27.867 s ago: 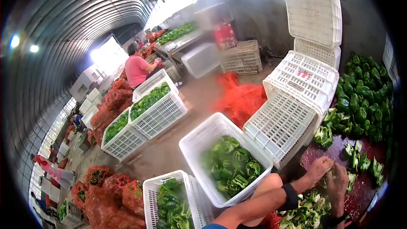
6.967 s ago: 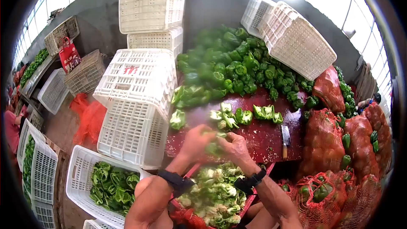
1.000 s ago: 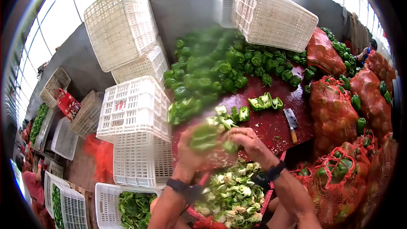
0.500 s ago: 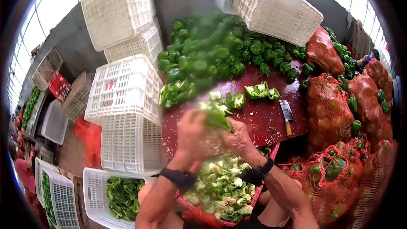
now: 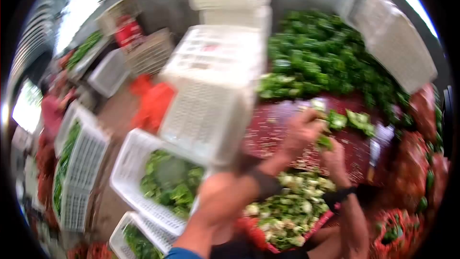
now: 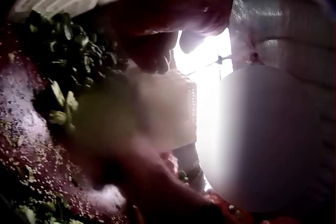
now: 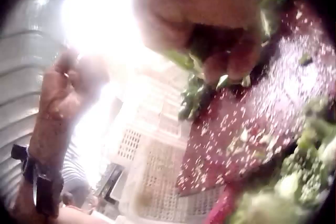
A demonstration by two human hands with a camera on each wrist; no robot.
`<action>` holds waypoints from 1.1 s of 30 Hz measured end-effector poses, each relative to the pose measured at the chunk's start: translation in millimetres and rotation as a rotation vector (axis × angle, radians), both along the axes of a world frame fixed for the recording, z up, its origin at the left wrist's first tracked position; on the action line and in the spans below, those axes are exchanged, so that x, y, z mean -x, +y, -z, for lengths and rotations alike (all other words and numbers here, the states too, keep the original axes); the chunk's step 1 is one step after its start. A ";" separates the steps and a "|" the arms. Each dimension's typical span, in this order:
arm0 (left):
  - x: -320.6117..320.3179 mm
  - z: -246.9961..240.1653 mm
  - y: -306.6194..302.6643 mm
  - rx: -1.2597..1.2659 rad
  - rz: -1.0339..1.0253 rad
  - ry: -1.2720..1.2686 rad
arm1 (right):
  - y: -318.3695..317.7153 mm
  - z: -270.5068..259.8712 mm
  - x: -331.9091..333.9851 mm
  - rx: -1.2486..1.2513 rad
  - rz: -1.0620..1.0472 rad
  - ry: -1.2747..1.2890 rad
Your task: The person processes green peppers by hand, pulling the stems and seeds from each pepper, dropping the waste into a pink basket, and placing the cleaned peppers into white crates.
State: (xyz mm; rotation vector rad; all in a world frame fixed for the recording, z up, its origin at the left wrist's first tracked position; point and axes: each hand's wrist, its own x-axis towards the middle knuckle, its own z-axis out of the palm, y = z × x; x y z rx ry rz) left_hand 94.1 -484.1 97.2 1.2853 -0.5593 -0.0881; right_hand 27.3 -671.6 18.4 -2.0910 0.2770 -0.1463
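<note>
In the head view my left hand (image 5: 304,132) and right hand (image 5: 334,156) are close together over the near part of a dark red board (image 5: 268,124). Between them shows a green pepper piece (image 5: 325,142), which the right hand grips. The right wrist view has this hand (image 7: 205,19) curled, with bright green pepper at its fingers. In the left wrist view, the left hand (image 6: 176,8) has loosely bent fingers, and light shows between thumb and fingers. Cut pepper pieces (image 5: 337,120) lie just beyond the hands. A knife (image 5: 376,146) rests on the board at right.
Below the hands stands a red-rimmed tub of pepper cores (image 5: 297,206). At left is a white crate of cut peppers (image 5: 136,163), beside stacked crates (image 5: 206,115). Whole green peppers (image 5: 321,57) are heaped at the back. Red mesh sacks (image 5: 412,163) stand at right.
The head view has swung left, shifting the board and hands rightward and bringing more of the crates into sight. The larger pepper piece held by the left hand a second ago no longer shows there.
</note>
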 end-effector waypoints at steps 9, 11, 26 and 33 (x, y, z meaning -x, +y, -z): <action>75.0 -54.9 -0.9 0.163 0.332 -0.388 | 170.2 -65.9 -3.6 -0.714 -0.768 0.127; 75.5 -60.8 2.4 0.187 0.319 -0.396 | 170.9 -60.4 -12.6 -0.724 -0.595 0.204; -12.0 -39.6 51.8 -0.154 -0.056 0.148 | -113.1 24.6 -81.0 0.614 0.185 -0.361; -11.2 -30.2 57.2 -0.189 -0.102 0.254 | -51.3 42.4 -140.9 0.703 -0.111 -0.161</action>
